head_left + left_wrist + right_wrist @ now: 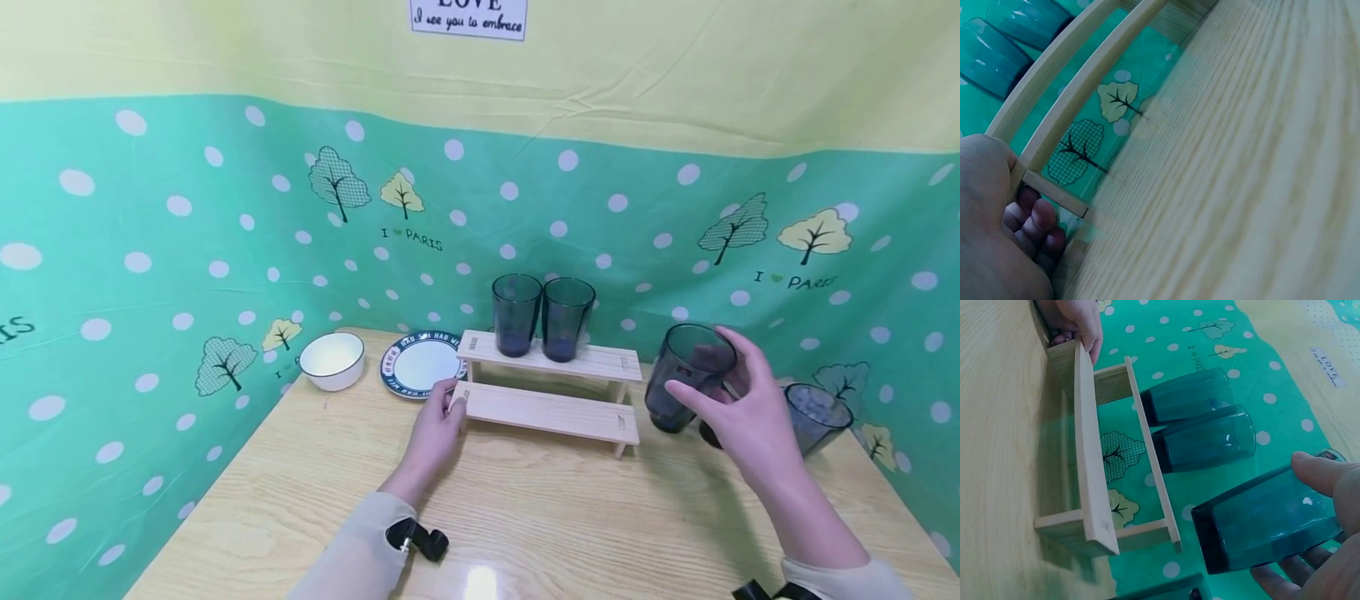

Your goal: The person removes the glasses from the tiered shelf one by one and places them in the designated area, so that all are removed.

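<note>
A two-step wooden rack (547, 407) (1088, 475) (1063, 122) stands mid-table. Two dark blue-grey glasses (516, 315) (566, 318) (1207, 440) stand upright on its upper step. My left hand (452, 402) (997, 231) grips the left end of the lower step, fingers curled under it. My right hand (720, 392) (1322, 481) holds a third dark glass (686, 375) (1266, 519), slightly tilted, just right of the rack and off the table. Thumb and fingers wrap its sides.
Another dark glass (813, 417) stands on the table behind my right hand. A white bowl (332, 360) and a blue-rimmed plate (418, 363) sit left of the rack at the back. Green spotted cloth walls the table on three sides.
</note>
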Available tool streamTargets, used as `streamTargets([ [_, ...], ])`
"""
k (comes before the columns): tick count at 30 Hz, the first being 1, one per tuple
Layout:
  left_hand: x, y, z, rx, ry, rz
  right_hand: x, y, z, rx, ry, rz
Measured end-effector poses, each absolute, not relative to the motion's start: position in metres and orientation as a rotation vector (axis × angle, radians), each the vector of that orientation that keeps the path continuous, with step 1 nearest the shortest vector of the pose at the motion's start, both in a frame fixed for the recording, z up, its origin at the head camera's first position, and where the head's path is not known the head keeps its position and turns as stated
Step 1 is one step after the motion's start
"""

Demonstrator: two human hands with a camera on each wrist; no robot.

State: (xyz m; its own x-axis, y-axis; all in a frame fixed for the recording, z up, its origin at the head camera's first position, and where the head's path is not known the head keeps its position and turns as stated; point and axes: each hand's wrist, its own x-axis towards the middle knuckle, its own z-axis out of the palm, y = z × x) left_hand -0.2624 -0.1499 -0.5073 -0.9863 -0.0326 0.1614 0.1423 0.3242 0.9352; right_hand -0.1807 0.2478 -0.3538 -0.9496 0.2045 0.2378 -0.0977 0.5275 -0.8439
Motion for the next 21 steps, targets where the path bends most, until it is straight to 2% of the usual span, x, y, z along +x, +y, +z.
streamTargets([
  [21, -0.261, -0.149, -0.505, -0.092, -2.429, -1.774, -0.156, 0.27, -0.394, -0.161, -2.506, 1.428],
])
